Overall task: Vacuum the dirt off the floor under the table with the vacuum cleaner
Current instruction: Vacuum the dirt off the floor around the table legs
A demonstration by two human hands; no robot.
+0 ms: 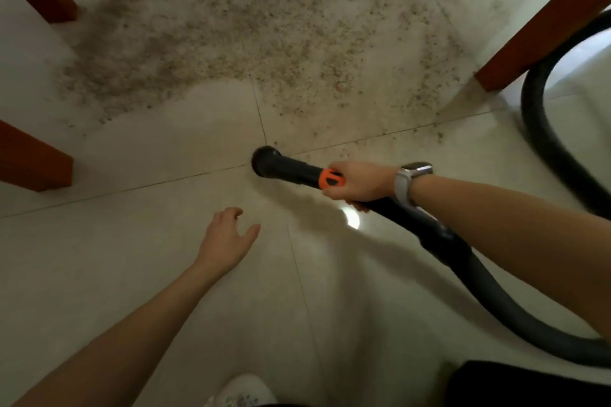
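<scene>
Left hand: nearest, fingers loosely apart, holding nothing.
Right hand: fingers clamped on vacuum nozzle, mid-floor.
Dirt: far, between table legs; most remains.

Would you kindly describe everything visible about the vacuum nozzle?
The vacuum nozzle is a black, plastic-looking tube with a round flared mouth and an orange collar at its rear. It lies tilted, mouth near the tile joints, short of the dirt. The right hand grips it at the collar; the black hose trails behind.
</scene>
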